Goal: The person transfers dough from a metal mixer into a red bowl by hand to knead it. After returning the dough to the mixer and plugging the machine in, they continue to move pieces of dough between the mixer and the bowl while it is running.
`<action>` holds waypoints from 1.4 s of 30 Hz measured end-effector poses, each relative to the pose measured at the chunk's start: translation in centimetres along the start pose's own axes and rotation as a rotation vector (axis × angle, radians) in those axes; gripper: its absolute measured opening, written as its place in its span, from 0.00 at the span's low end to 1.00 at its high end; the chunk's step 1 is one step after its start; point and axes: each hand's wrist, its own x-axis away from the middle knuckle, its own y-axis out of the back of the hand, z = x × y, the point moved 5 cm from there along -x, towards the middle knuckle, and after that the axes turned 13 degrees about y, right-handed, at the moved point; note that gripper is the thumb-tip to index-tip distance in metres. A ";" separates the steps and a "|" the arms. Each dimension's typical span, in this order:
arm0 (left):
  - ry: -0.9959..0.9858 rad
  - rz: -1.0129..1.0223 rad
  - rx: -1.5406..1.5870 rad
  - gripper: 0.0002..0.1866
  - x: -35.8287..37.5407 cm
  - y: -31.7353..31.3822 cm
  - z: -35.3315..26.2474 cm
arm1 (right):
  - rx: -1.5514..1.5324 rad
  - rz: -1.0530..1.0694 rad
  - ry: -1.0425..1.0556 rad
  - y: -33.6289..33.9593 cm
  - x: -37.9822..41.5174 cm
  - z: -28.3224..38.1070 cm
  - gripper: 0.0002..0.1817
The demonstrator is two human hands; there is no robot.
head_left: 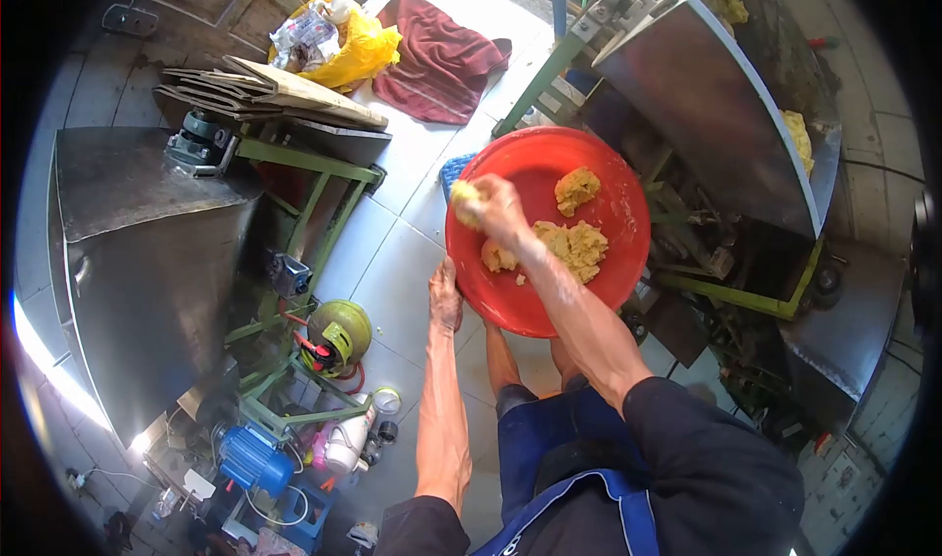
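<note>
- A workshop with a pale tiled floor (378, 237), seen from above, bright at the top, with metal machines on both sides.
- My right hand (497, 211) is closed around a small yellow lump of dough (466, 206), above the left part of a round red basin (618, 203).
- Inside the basin, below that hand, lie more pieces: a large crumbly mound (579, 250) partly behind my forearm, a smaller piece (498, 256) at its left, and a separate clump (577, 191) toward the far side.
- My left hand (445, 296) is at the basin's lower left edge; I cannot tell how far its fingers curl under it.
- Something blue (453, 170) shows past the basin's left rim.
- To the right, a large metal hopper (702, 95) has yellow dough (799, 142) on its inner side.
- Beyond the basin lie a dark red cloth (437, 55), a yellow bag (371, 53) and stacked cardboard (285, 95).
- At left stand a metal-sided machine (147, 291), a yellow-green wheel (343, 325) and a blue motor (257, 460).
</note>
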 end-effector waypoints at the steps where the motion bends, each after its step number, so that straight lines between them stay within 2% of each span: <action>1: 0.057 0.010 -0.005 0.23 0.1 0.9 1.4 | -0.151 -0.099 -0.086 0.6 -1.0 -0.3 0.19; 2: 0.020 0.012 -0.073 0.23 -0.1 1.6 2.4 | -0.151 -0.101 -0.085 0.3 -0.8 -0.3 0.19; 4: 0.079 0.024 -0.096 0.23 0.5 2.6 3.8 | 0.058 -0.376 0.119 1.0 0.7 0.3 0.18; 5: 0.128 0.037 -0.120 0.23 0.2 2.6 4.3 | 0.084 -0.367 0.074 0.1 1.9 0.1 0.15; 7: 0.095 -0.005 -0.129 0.23 0.8 1.8 3.5 | 0.133 -0.126 -0.065 -1.7 3.1 -2.6 0.14; 8: 0.066 -0.053 -0.128 0.23 1.4 1.2 3.3 | 0.138 -0.064 0.182 -1.1 1.8 -3.2 0.14; 9: 0.073 -0.051 -0.130 0.23 2.2 1.0 4.1 | -0.098 -0.042 0.039 0.1 0.4 -2.2 0.14; 11: 0.038 -0.157 -0.251 0.21 3.5 1.2 5.0 | -0.226 -0.316 -0.131 4.5 -2.9 -1.4 0.17; 13: 0.060 -0.131 -0.237 0.21 4.0 0.9 5.5 | -0.377 -0.494 -0.157 6.3 -4.1 -2.2 0.20; 14: 0.099 -0.105 -0.220 0.21 5.0 0.8 6.2 | -0.322 -0.545 -0.019 5.8 -3.8 -3.9 0.22; 15: 0.128 -0.074 -0.194 0.22 5.3 0.2 6.7 | -0.077 -0.600 -0.021 4.9 -2.0 -1.9 0.20; 16: 0.244 0.017 -0.209 0.18 5.1 0.4 6.2 | -0.046 -0.502 -0.017 3.9 -0.9 -1.3 0.20; 17: 0.243 0.012 -0.214 0.18 5.1 0.5 4.9 | -0.023 -0.407 -0.022 2.6 0.8 -1.2 0.20; 19: 0.100 0.010 -0.322 0.15 3.6 -0.2 1.6 | 0.045 -0.074 -0.181 -0.1 4.7 -1.3 0.21; 21: 0.151 0.044 -0.349 0.14 2.7 -0.1 0.9 | 0.374 0.188 -0.155 0.2 7.4 1.9 0.22; 22: 0.172 0.047 -0.325 0.14 2.8 -0.2 1.0 | 0.300 0.217 -0.058 0.3 7.2 0.2 0.22; 23: 0.198 0.049 -0.302 0.13 3.1 -0.2 1.3 | 0.300 0.216 -0.060 0.5 6.4 -0.3 0.22; 25: 0.213 0.017 -0.290 0.14 4.3 -0.4 2.8 | -0.004 0.102 -0.050 0.9 3.1 -0.2 0.23; 27: 0.212 -0.010 -0.277 0.14 4.3 -0.8 3.5 | -0.199 -0.189 -0.181 2.1 1.2 -0.7 0.20; 29: 0.195 0.017 -0.247 0.14 4.4 -0.8 3.8 | -0.286 -0.384 -0.147 2.5 1.4 -0.9 0.18; 31: 0.199 0.008 -0.283 0.14 3.8 0.0 4.1 | -0.260 -0.236 -0.036 0.2 3.6 -1.2 0.19; 33: 0.201 0.007 -0.312 0.14 3.7 -0.4 4.1 | 0.042 -0.134 -0.098 -0.9 5.9 -0.9 0.19; 35: 0.246 -0.032 -0.289 0.13 4.8 -1.0 4.6 | -0.220 -0.065 -0.115 -0.1 4.3 -0.3 0.17; 37: 0.235 -0.039 -0.267 0.13 5.4 -1.3 5.2 | -0.140 -0.223 -0.026 1.4 0.8 -0.5 0.16; 39: 0.219 -0.042 -0.239 0.13 5.4 -1.4 5.3 | -0.112 -0.348 -0.060 1.5 0.3 -0.4 0.18; 41: 0.188 -0.012 -0.230 0.13 5.3 -1.6 4.9 | -0.007 -0.309 0.028 0.6 2.6 -0.1 0.19; 42: 0.183 -0.011 -0.229 0.13 5.2 -1.6 4.7 | -0.061 -0.163 -0.080 -0.1 4.5 0.1 0.22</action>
